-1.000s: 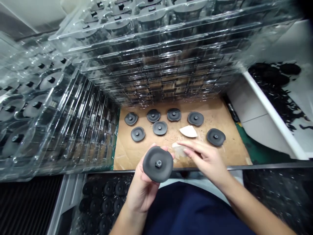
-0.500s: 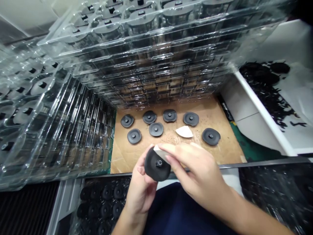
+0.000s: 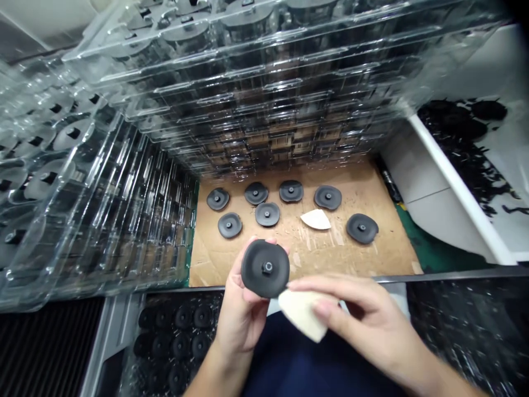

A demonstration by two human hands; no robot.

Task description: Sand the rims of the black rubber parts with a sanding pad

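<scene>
A black rounded disc with a small raised hub (image 3: 264,268) faces up in my left hand (image 3: 239,314), whose fingers grip its edge from behind and below. My right hand (image 3: 363,320) pinches a cream-white, wedge-shaped pad (image 3: 303,313) between thumb and fingers. The pad's tip is close to the disc's lower right edge; whether they touch I cannot tell. Past my hands, several similar black discs (image 3: 267,214) lie hub up on a cardboard sheet (image 3: 206,259). Among them is a second white wedge-shaped pad (image 3: 316,219).
Tall stacks of clear plastic trays (image 3: 264,94) holding discs stand behind the cardboard, and more trays (image 3: 82,182) rise at the left. A white bin (image 3: 458,193) with small black scraps sits at the right. Below the table edge is another tray of black discs (image 3: 177,347).
My right hand has moved the pad from the disc's upper edge down to its lower right, turning its broad face into view. The left hand still holds the disc, now slightly turned.
</scene>
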